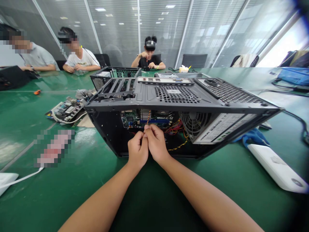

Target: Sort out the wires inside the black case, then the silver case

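Observation:
An open black computer case (106,129) lies on its side before me, its open face turned my way. At that opening, my left hand (138,149) and my right hand (157,143) meet with fingertips pinched together. Between them is a thin twisted cable (148,116), which runs up toward the motherboard (130,120) inside the case. Both hands are closed on it; its end is hidden by my fingers. Right of my hands are bundled coloured wires (175,128), a yellow-and-black cable (180,147) and the power supply (217,130) with its fan and label.
On the left lie a loose motherboard (70,109) with cables and a blurred pinkish object (55,148) on a white cord. A white bar-shaped object (277,166) and blue cloth (256,137) lie right. Another case (120,71) stands behind. Several people sit across the green table (91,180).

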Demonstrator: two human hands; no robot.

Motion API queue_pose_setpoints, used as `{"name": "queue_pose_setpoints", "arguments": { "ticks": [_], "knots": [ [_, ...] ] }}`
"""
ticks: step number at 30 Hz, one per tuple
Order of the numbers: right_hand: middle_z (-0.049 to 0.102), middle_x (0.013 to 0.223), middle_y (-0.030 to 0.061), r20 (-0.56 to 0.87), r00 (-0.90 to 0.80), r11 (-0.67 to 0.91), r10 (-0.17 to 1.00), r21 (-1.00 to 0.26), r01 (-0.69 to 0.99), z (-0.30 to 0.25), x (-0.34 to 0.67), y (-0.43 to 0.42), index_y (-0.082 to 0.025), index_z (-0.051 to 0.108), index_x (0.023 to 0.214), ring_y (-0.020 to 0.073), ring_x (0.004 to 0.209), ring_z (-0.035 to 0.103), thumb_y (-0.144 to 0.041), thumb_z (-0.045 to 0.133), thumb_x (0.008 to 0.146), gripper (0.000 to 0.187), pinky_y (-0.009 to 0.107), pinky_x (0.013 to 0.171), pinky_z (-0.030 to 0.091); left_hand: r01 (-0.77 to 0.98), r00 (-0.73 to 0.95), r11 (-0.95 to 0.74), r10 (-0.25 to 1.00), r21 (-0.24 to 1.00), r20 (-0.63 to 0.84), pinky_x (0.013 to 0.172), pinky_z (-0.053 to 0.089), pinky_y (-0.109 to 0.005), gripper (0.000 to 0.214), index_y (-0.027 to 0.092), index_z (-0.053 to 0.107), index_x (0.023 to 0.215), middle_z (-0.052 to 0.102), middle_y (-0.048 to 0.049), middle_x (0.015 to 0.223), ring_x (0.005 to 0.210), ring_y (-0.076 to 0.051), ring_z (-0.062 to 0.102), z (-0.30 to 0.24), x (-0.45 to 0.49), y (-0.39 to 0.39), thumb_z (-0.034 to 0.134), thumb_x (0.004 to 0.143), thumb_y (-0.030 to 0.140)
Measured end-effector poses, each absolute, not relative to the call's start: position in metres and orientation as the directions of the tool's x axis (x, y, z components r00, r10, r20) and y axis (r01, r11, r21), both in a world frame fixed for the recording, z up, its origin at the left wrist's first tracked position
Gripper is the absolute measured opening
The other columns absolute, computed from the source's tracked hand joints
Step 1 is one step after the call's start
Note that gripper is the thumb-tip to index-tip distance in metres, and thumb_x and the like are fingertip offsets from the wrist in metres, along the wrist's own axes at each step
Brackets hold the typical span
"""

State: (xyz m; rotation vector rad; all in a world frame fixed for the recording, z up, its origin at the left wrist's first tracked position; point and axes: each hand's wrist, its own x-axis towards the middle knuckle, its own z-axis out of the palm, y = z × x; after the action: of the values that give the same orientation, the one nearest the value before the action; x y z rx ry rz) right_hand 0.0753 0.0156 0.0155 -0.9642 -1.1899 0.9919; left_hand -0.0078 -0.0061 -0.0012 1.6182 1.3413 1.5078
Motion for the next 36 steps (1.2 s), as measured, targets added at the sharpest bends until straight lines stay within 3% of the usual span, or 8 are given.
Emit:
{"name": "queue_pose_setpoints", "arguments": {
  "ticks": [36],
  "knots": [
    [0.040, 0.061, -0.0051, 0.271, 0.125, 0.281, 0.955, -0.957, -0.071, 0.0091, 0.0721, 0.0155, -0.023, 0.041, 0.063, 0.0120, 0.059, 0.039, -0.039, 0.052, 0.090, 0.033, 0.027, 0.058, 0.035, 0.199, -0.134, -0.297, 0.936, 0.934, 0.326, 0.054, 0.034, -0.023, 0.030, 0.019, 0.044, 0.066, 0.047, 0.0041, 0.058, 0.056, -0.010, 0.042, -0.0099, -0.0041, -0.0061, 0.048, 0.093, 0.031]
  ]
}}
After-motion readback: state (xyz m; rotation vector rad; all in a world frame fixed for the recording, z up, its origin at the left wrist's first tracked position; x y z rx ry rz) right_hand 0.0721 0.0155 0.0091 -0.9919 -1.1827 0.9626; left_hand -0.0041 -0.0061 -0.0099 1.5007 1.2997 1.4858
